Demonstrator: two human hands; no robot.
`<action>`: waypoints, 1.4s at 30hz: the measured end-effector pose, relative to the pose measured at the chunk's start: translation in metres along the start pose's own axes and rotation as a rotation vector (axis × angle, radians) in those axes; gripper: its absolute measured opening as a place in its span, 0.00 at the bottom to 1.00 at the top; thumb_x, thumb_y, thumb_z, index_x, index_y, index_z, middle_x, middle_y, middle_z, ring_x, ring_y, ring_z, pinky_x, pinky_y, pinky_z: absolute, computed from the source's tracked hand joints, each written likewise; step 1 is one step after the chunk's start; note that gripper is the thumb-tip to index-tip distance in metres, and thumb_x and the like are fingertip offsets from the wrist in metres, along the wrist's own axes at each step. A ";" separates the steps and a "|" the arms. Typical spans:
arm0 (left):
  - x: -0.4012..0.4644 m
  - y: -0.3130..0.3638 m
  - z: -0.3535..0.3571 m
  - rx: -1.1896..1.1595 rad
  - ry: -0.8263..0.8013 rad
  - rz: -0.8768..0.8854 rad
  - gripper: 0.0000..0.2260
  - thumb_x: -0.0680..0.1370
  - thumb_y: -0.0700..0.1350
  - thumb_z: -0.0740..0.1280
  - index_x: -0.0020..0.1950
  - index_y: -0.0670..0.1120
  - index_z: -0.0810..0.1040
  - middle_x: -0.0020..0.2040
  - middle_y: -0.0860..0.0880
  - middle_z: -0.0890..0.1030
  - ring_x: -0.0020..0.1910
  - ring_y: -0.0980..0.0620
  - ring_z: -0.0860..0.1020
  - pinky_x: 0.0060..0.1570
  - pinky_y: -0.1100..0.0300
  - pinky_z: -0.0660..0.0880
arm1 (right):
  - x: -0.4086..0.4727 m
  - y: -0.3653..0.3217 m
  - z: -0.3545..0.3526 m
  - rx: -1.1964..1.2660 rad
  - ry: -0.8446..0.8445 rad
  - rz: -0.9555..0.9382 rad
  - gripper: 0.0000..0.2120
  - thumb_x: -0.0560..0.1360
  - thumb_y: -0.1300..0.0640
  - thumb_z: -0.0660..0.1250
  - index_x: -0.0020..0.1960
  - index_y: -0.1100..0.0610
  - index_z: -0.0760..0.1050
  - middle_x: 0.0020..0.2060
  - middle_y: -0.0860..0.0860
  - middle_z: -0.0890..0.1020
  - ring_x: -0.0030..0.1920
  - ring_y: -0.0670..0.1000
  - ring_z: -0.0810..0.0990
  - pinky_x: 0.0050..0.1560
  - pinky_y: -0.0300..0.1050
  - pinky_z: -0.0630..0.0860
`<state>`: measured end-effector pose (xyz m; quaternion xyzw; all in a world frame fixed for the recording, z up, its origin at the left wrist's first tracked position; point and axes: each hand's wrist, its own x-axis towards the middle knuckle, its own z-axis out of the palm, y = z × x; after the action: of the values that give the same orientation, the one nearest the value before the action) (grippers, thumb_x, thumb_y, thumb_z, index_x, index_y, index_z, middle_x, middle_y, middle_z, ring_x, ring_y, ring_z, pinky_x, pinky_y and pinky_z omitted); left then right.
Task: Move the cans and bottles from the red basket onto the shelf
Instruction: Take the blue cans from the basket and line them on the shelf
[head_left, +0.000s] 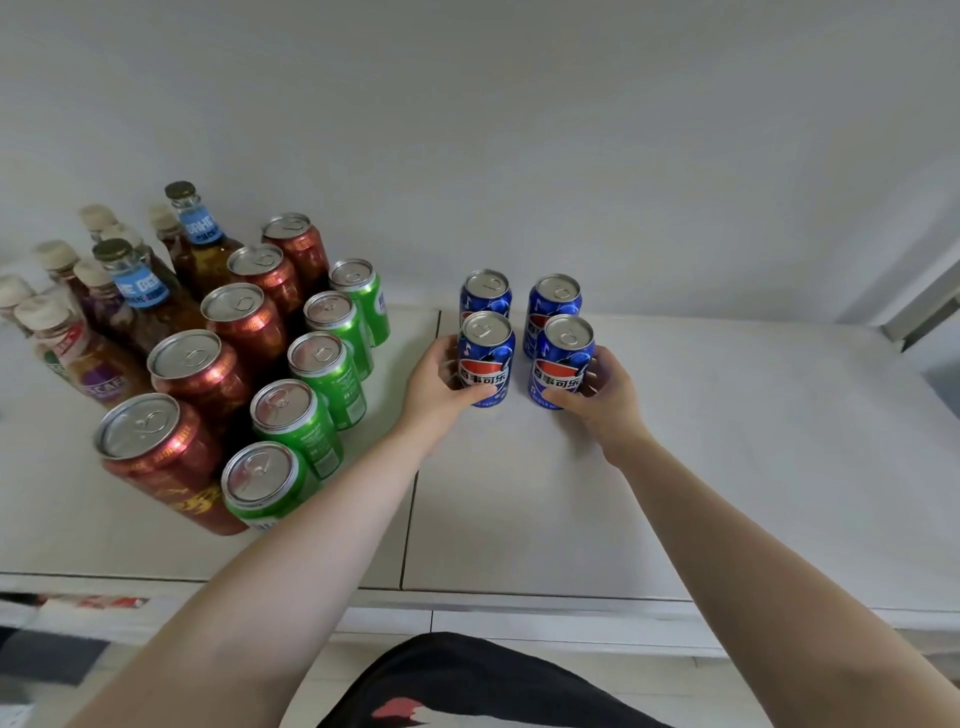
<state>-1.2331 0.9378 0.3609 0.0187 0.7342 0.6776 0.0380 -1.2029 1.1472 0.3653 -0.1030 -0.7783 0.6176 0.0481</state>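
Head view: person at white shelf (727, 467), both arms reaching forward.
Front-left blue can (486, 358): upright on shelf, gripped by left hand (441, 387), fingers curled round its left side, thumb across the lower front.
Front-right blue can (563, 361): upright on shelf, gripped by right hand (605, 392), fingers wrapped round its right side, thumb at the base front.
Gap: the two held cans stand just beside each other, not touching.
Back-left blue can (485, 291): upright, directly behind front-left can, near the wall.
Back-right blue can (555, 299): upright, directly behind front-right can.
Blue group: four cans in a two-by-two block, right of the shelf panel seam.
Green cans (327, 374): five, upright, in one row running front to back, left of the blue block, well apart from it.
Red cans (208, 369): five, upright, in a row just left of the green row.
Brown bottles (200, 244): blue neck labels, dark caps, behind the red row.
Cream-capped bottles (62, 332): cluster at far left of shelf.
Dark garment (467, 686): person's clothing at bottom edge, with a red and white mark.
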 end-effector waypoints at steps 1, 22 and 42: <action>0.000 -0.001 0.001 -0.003 -0.002 0.003 0.27 0.66 0.33 0.76 0.60 0.50 0.72 0.54 0.56 0.81 0.54 0.57 0.80 0.49 0.65 0.77 | 0.000 0.001 0.000 -0.004 0.002 -0.004 0.31 0.64 0.62 0.79 0.63 0.53 0.72 0.55 0.48 0.81 0.55 0.49 0.80 0.56 0.47 0.79; -0.128 0.005 -0.001 0.319 0.212 0.074 0.26 0.72 0.40 0.72 0.69 0.45 0.70 0.66 0.47 0.76 0.66 0.52 0.73 0.63 0.65 0.64 | -0.106 -0.003 0.000 -0.202 0.085 -0.129 0.24 0.71 0.56 0.72 0.65 0.54 0.71 0.60 0.49 0.77 0.59 0.49 0.75 0.61 0.44 0.72; -0.581 -0.089 -0.226 0.713 0.748 -0.468 0.23 0.76 0.47 0.68 0.71 0.51 0.70 0.66 0.49 0.75 0.65 0.49 0.73 0.63 0.59 0.67 | -0.424 0.007 0.265 -0.636 -0.978 -0.649 0.24 0.72 0.52 0.70 0.67 0.54 0.71 0.64 0.50 0.76 0.65 0.52 0.72 0.65 0.44 0.66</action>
<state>-0.6707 0.6600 0.3077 -0.3740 0.8657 0.3220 -0.0842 -0.8431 0.8035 0.3188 0.4193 -0.8462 0.2876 -0.1595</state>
